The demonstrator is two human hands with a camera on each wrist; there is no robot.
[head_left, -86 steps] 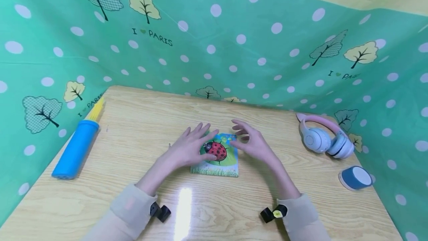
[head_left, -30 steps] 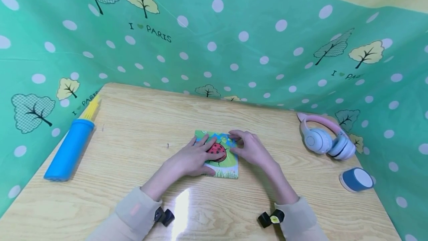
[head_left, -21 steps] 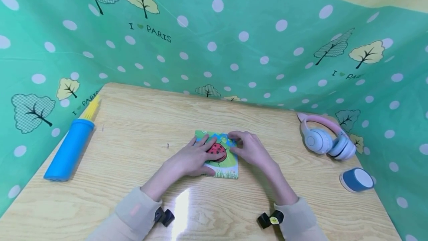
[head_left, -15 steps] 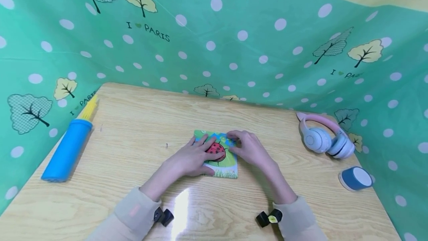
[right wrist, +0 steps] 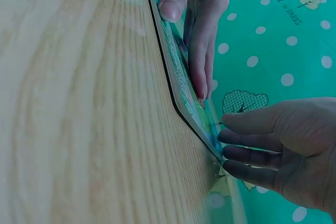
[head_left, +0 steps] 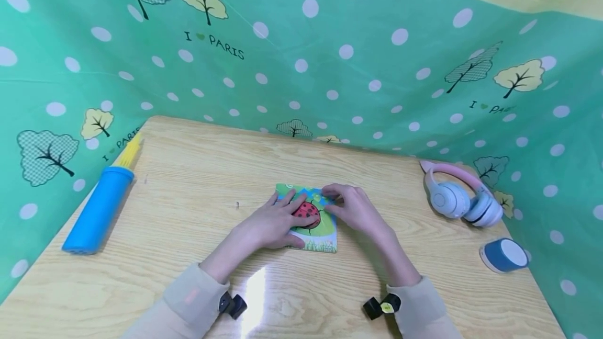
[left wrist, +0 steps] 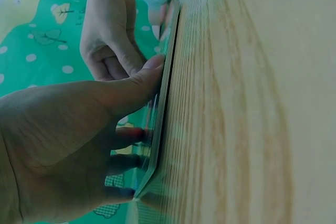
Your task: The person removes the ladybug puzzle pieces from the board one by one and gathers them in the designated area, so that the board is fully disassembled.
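Observation:
A thin, square ladybug picture board lies on the table in the middle of the head view. My left hand rests on its left half with fingers spread, covering part of the red ladybug. In the left wrist view the thumb sits along the board's near edge. At the upper right corner, my right hand touches the board with its fingertips. The right wrist view shows these right fingers nearly straight at the board's edge, the thumb a little apart from them. Nothing appears lifted off the board.
On the left of the wooden table lies a blue hand pump with a yellow end. Pink-and-white headphones and a small blue cylinder stand on the right. A green dotted curtain encloses the back and sides.
Earlier both hands hovered over the board; the left has come down onto it and the right to its corner. Over the last second they have stayed nearly still, the right thumb shifting slightly.

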